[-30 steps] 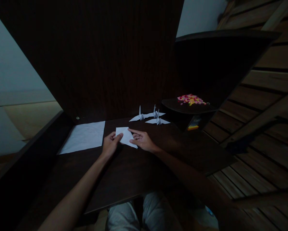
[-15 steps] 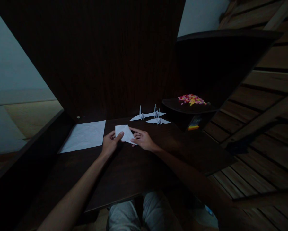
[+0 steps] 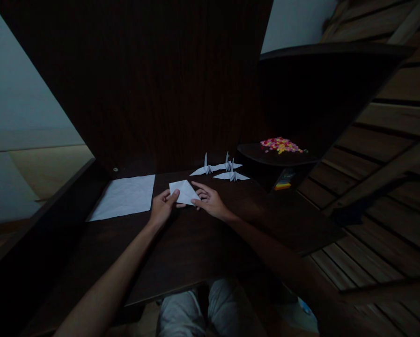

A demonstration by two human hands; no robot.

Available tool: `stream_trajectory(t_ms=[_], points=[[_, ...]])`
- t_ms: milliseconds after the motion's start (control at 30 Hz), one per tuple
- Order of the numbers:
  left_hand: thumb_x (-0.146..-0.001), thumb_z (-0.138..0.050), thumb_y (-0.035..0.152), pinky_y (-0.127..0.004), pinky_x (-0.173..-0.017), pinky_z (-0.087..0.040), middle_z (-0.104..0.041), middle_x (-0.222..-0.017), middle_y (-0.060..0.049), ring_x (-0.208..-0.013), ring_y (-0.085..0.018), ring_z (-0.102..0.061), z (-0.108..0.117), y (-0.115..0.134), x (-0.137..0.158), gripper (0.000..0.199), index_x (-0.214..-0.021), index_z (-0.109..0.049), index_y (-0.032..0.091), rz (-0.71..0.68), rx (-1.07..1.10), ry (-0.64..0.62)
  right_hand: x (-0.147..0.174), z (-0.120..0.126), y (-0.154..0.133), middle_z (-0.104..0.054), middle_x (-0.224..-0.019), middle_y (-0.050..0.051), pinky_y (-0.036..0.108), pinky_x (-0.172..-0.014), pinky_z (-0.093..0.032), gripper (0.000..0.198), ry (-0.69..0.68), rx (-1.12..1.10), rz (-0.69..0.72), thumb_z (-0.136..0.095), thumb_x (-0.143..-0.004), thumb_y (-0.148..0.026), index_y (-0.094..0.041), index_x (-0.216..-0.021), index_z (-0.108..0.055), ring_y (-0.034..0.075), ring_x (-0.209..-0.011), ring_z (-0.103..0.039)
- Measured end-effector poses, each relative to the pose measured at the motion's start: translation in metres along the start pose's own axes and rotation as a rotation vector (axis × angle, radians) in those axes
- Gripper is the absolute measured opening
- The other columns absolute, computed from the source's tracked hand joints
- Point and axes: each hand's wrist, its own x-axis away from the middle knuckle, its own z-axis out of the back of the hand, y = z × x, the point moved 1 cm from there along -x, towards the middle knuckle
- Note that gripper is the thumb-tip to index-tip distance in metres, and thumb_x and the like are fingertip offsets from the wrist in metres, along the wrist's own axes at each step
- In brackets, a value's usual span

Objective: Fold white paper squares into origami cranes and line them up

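A small folded sheet of white paper [image 3: 184,192] is held between my two hands, a little above the dark desk. My left hand [image 3: 163,204] pinches its left side, thumb on top and fingers underneath. At the right corner my right hand [image 3: 210,201] grips it between thumb and fingers, with the index finger stretched out beyond the paper's edge. Just behind the paper stand three white origami cranes [image 3: 232,176] with wings spread. To the left lies a large creased sheet of white paper [image 3: 125,196].
The dark wooden desk [image 3: 181,248] has a raised side panel [image 3: 37,215] on the left and a tall back panel [image 3: 153,93]. On a rounded corner shelf [image 3: 259,153] at right sits a heap of small pink and yellow pieces [image 3: 282,144]. Slatted wood [image 3: 388,164] rises beyond it.
The folded paper has tilted slightly in my hands, its right corner a bit higher. My right index finger has lifted off its top edge. The view has shifted slightly.
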Motion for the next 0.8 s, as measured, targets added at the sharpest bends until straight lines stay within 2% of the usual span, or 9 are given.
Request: stream_trajectory(t_ms=[100,300,500,600,667,800], points=[[-0.067,-0.076,0.048,-0.041,-0.071,-0.061,-0.073,-0.090,-0.010,-0.084,-0.026,-0.069,0.0002,-0.0017,-0.0001,0.047,-0.095,-0.068,0.010,0.010,0.031,-0.009,0.0008,-0.0001,-0.0028,-0.061,-0.087,0.001,0.017,-0.050,-0.051,0.064,0.031,0.059,0.008,-0.077,-0.067,-0.029,-0.022,-0.127,-0.055,0.010,-0.069,-0.057],[-0.066,-0.079,0.044,-0.045,-0.076,-0.061,-0.073,-0.095,-0.011,-0.089,-0.027,-0.069,-0.0008,-0.0017,0.0003,0.050,-0.101,-0.067,0.010,0.014,0.083,-0.001,-0.0029,0.0005,0.0003,-0.063,-0.077,0.002,0.021,-0.044,-0.047,0.045,0.146,0.016,-0.029,-0.067,-0.075,-0.046,-0.018,-0.111,-0.064,0.010,-0.055,-0.058],[-0.067,-0.078,0.044,-0.044,-0.078,-0.061,-0.072,-0.098,-0.012,-0.091,-0.027,-0.068,-0.0014,0.0001,0.0019,0.048,-0.098,-0.068,0.010,0.017,0.091,-0.023,-0.0076,0.0037,0.0008,-0.063,-0.062,0.001,0.023,-0.041,-0.048,0.052,0.165,-0.061,-0.083,-0.065,-0.069,-0.065,-0.016,-0.086,-0.064,0.013,-0.047,-0.058],[-0.067,-0.079,0.042,-0.045,-0.078,-0.060,-0.072,-0.098,-0.012,-0.091,-0.027,-0.068,-0.0016,0.0003,0.0019,0.046,-0.097,-0.068,0.010,0.024,0.103,-0.014,-0.0071,0.0026,-0.0006,-0.062,-0.060,0.001,0.022,-0.040,-0.047,0.054,0.151,-0.068,-0.100,-0.059,-0.072,-0.068,-0.015,-0.086,-0.063,0.012,-0.047,-0.059],[-0.066,-0.079,0.042,-0.045,-0.078,-0.060,-0.072,-0.096,-0.012,-0.090,-0.027,-0.068,-0.0015,0.0001,0.0014,0.046,-0.097,-0.068,0.010,0.027,0.106,-0.001,-0.0057,0.0006,-0.0010,-0.063,-0.066,0.002,0.021,-0.040,-0.046,0.055,0.136,-0.067,-0.094,-0.058,-0.073,-0.067,-0.015,-0.090,-0.063,0.012,-0.048,-0.060],[-0.066,-0.078,0.043,-0.045,-0.078,-0.060,-0.072,-0.095,-0.011,-0.089,-0.026,-0.068,-0.0010,0.0000,0.0005,0.047,-0.097,-0.067,0.010,0.037,0.100,0.006,-0.0032,-0.0030,-0.0003,-0.066,-0.078,0.002,0.020,-0.041,-0.045,0.052,0.140,-0.044,-0.061,-0.072,-0.067,-0.056,-0.017,-0.099,-0.062,0.010,-0.049,-0.059]])
